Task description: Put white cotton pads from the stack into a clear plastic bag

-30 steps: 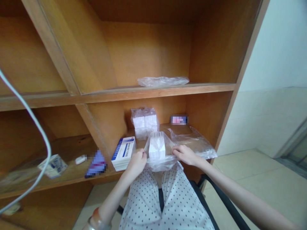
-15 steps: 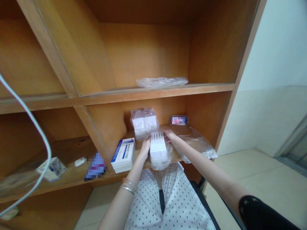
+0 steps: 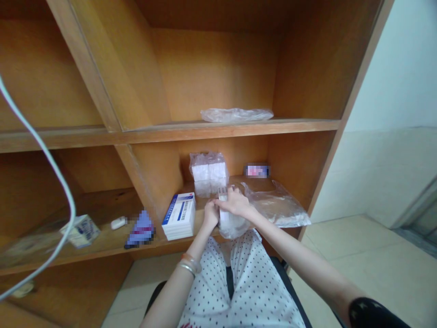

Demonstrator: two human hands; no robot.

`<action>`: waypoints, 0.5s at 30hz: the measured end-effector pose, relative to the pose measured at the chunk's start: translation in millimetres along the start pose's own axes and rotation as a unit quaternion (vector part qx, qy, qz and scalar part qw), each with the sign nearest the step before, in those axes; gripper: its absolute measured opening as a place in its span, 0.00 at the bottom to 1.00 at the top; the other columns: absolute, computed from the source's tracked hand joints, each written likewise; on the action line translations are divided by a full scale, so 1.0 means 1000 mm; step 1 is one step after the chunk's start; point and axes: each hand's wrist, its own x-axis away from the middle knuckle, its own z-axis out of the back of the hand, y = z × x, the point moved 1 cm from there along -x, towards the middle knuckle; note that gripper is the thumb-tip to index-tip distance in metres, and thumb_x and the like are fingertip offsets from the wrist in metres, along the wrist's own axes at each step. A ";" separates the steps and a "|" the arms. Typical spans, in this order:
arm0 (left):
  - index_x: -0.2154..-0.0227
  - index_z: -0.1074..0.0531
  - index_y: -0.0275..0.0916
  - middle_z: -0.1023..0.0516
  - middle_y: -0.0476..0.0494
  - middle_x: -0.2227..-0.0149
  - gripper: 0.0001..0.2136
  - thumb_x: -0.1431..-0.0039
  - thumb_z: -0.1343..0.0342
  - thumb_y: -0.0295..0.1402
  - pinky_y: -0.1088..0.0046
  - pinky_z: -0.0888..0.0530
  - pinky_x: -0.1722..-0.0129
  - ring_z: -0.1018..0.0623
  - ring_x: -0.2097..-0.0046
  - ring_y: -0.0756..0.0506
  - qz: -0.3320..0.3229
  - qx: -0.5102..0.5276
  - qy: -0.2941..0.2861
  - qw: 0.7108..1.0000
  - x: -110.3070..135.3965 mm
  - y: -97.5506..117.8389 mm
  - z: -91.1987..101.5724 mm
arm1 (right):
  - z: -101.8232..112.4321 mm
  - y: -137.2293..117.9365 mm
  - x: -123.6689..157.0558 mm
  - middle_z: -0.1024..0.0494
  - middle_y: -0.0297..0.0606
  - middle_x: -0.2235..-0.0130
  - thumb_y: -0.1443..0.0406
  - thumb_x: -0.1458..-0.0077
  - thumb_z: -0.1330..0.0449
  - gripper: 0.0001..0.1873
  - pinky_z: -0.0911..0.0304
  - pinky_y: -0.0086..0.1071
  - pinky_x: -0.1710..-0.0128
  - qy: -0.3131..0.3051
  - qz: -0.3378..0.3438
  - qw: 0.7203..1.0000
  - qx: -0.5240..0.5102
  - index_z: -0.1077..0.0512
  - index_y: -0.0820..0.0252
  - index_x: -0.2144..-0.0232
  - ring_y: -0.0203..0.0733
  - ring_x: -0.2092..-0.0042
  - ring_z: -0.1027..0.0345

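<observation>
The right hand is pressing across the top of a white carton stack, its fingers lying close together, while the left hand is gripping the stack's left side with curled fingers. A crinkled, glossy clear plastic sleeve is bunching around the stack's lower end. Just left of the stack, a blue-and-white medicine box is lying flat; behind the stack, film-wrapped white boxes are sitting; to its right, a loose plastic bag is lying slumped.
</observation>
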 end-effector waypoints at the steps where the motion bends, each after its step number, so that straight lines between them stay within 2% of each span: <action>1: 0.66 0.25 0.34 0.22 0.35 0.59 0.12 0.47 0.53 0.25 0.59 0.32 0.50 0.25 0.54 0.41 -0.006 -0.001 0.001 1.000 0.000 -0.001 0.000 | -0.002 -0.006 0.003 0.39 0.57 0.43 0.47 0.52 0.42 0.41 0.41 0.46 0.50 -0.007 0.008 1.000 0.013 0.45 0.62 0.42 0.59 0.46 0.39; 4: 0.69 0.25 0.35 0.22 0.36 0.59 0.11 0.49 0.52 0.24 0.60 0.32 0.50 0.25 0.54 0.42 -0.022 -0.006 -0.006 1.000 0.000 -0.001 -0.001 | -0.005 -0.010 0.005 0.40 0.57 0.43 0.51 0.56 0.38 0.43 0.39 0.45 0.51 0.008 0.004 1.000 0.008 0.45 0.62 0.41 0.59 0.46 0.39; 8: 0.70 0.24 0.35 0.23 0.36 0.59 0.12 0.51 0.53 0.21 0.62 0.31 0.51 0.25 0.55 0.42 -0.030 -0.014 -0.009 0.999 0.003 0.000 -0.003 | 0.000 0.001 -0.003 0.31 0.50 0.49 0.55 0.58 0.37 0.37 0.37 0.41 0.55 0.045 -0.015 0.998 -0.050 0.38 0.60 0.46 0.54 0.50 0.33; 12: 0.69 0.23 0.34 0.22 0.36 0.61 0.13 0.51 0.53 0.20 0.62 0.32 0.50 0.25 0.55 0.42 -0.021 -0.019 -0.009 1.000 0.004 0.000 -0.003 | 0.022 0.010 -0.012 0.25 0.45 0.55 0.57 0.60 0.37 0.33 0.37 0.39 0.55 0.128 -0.001 0.979 -0.156 0.33 0.59 0.50 0.50 0.53 0.31; 15: 0.69 0.23 0.35 0.22 0.37 0.60 0.14 0.53 0.52 0.19 0.62 0.32 0.49 0.26 0.53 0.41 -0.016 -0.014 -0.014 1.000 0.004 -0.002 -0.004 | 0.043 0.009 -0.015 0.24 0.44 0.56 0.58 0.62 0.36 0.30 0.37 0.39 0.54 0.201 0.032 0.947 -0.249 0.30 0.61 0.54 0.49 0.54 0.30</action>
